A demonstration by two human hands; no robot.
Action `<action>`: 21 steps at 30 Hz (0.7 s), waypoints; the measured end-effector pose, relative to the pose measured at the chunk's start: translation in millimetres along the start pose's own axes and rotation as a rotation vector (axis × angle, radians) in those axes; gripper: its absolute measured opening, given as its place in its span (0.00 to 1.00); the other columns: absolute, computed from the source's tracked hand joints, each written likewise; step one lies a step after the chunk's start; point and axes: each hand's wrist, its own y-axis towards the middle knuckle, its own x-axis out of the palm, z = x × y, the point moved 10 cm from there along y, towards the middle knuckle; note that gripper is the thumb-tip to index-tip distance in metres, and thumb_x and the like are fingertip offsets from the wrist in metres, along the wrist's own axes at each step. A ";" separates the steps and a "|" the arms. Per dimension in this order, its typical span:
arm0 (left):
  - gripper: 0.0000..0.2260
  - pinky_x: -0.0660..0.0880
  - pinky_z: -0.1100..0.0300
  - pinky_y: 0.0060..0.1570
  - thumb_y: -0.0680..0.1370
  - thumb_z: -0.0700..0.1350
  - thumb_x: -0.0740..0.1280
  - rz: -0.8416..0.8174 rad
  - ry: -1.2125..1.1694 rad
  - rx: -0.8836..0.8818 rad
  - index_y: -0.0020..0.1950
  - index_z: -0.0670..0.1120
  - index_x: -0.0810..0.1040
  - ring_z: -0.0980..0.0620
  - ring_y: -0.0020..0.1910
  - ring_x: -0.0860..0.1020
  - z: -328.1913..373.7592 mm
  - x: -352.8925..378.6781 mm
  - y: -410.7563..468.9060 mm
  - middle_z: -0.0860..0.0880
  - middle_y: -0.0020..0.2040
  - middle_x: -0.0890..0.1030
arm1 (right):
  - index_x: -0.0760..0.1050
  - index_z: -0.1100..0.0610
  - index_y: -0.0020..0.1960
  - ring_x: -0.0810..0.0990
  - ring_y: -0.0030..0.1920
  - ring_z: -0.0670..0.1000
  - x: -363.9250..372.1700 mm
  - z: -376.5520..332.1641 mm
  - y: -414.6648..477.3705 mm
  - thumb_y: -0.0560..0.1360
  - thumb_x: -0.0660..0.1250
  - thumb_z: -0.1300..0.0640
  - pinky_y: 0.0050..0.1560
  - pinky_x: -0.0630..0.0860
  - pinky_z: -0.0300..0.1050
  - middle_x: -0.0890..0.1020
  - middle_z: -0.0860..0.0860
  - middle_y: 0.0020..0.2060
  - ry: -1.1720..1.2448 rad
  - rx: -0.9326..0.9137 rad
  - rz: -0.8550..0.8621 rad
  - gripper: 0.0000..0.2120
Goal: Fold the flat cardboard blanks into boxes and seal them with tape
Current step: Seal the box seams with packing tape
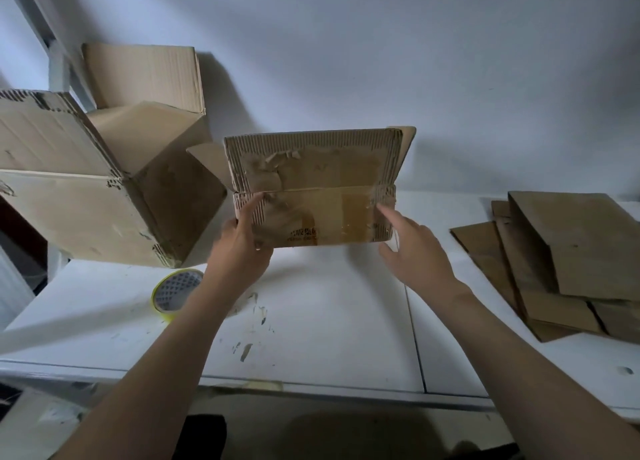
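Meanwhile, a small box (313,213) stands on the white table (311,321), flaps up; the left hand (242,241) grips its left corner, the right hand (412,241) hovers open-fingered beside it. Light, stiff, worn cardboard looks best held by its corners.

Both bare forearms rise from the lower corners of the frame and converge toward its centre. The left hand (239,243), just left of centre, grips the left end of the box (332,213), with the thumb lying up along the near face and the other fingers wrapped out of sight round the end. The right hand (412,248), right of centre, is spread with straight fingers, its index fingertip at the box's right edge, thumb pointing left below, back of the hand toward the camera
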 end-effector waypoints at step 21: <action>0.40 0.57 0.34 0.71 0.80 0.57 0.65 -0.267 0.265 -0.304 0.79 0.68 0.36 0.38 0.79 0.54 -36.1 46.2 50.4 0.48 0.79 0.60 | 0.38 0.37 0.80 0.62 0.74 0.66 102.7 -0.3 47.0 0.77 0.63 0.50 0.65 0.69 0.59 0.46 0.43 0.82 -0.205 0.135 -0.377 0.43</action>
